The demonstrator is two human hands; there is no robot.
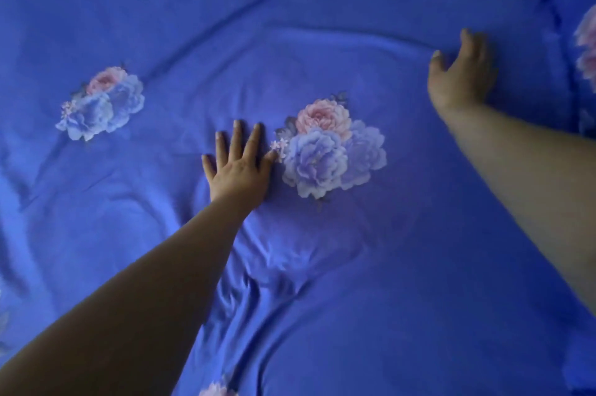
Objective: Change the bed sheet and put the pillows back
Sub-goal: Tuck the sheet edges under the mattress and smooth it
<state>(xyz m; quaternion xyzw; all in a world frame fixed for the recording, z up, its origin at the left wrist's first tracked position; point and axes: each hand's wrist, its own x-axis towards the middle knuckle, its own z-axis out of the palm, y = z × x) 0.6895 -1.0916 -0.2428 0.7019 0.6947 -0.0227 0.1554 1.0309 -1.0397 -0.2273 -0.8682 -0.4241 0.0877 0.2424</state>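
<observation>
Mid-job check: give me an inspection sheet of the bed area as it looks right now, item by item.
Surface: blue floral cotton bed sheet fills the view, wrinkled, with long creases across it.
Job's things: sheet spread out; no pillows seen.
Clutter: nothing seen.
Grips: left hand flat on the sheet, fingers spread, beside a printed pink and lilac flower; right hand rests on the sheet, fingers loosely bent, blurred.
Cables: nothing seen.
Surroundings: nothing seen beyond the sheet.
</observation>
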